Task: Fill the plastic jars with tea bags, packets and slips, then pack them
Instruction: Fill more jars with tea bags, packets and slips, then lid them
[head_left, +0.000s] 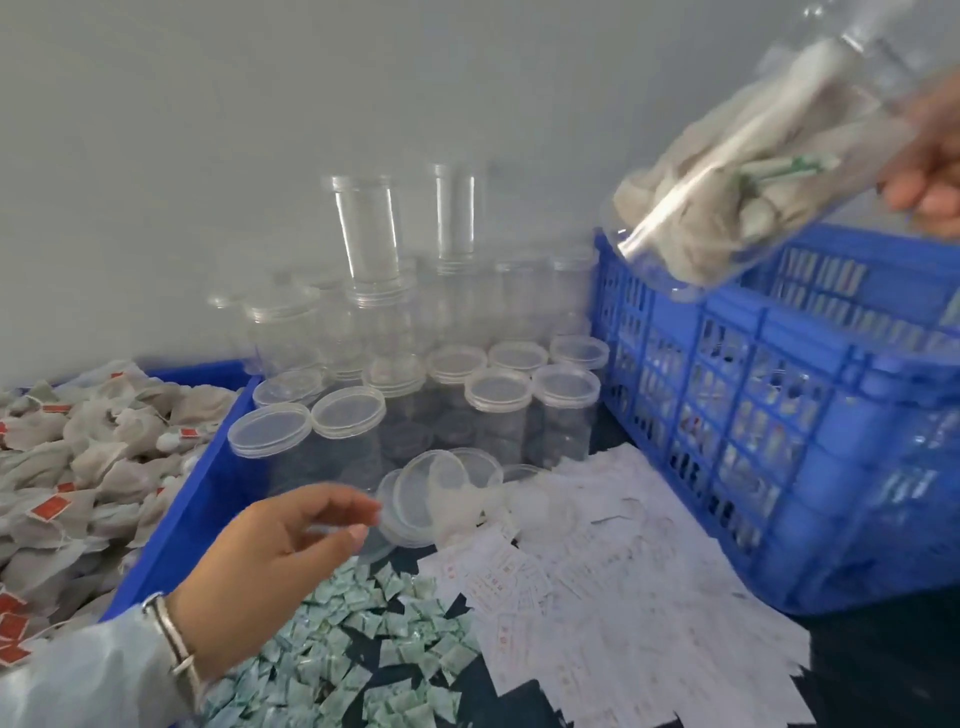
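My right hand (930, 171) grips a clear plastic jar (748, 176) tilted on its side above the blue crate (810, 415); the jar holds tea bags and a green packet. My left hand (275, 561) hovers with relaxed fingers over the green packets (353, 654), its fingertips close to a loose pile of clear lids (431, 499); whether it touches one is blurred. Empty clear jars (415, 364), several capped and some stacked, stand behind. Tea bags (78, 467) fill a blue bin at the left. White paper slips (623, 597) lie spread on the dark table.
The blue bin's wall (208, 483) runs diagonally beside my left forearm. A grey wall closes off the back. The crate takes up the right side, with jars visible through its slots.
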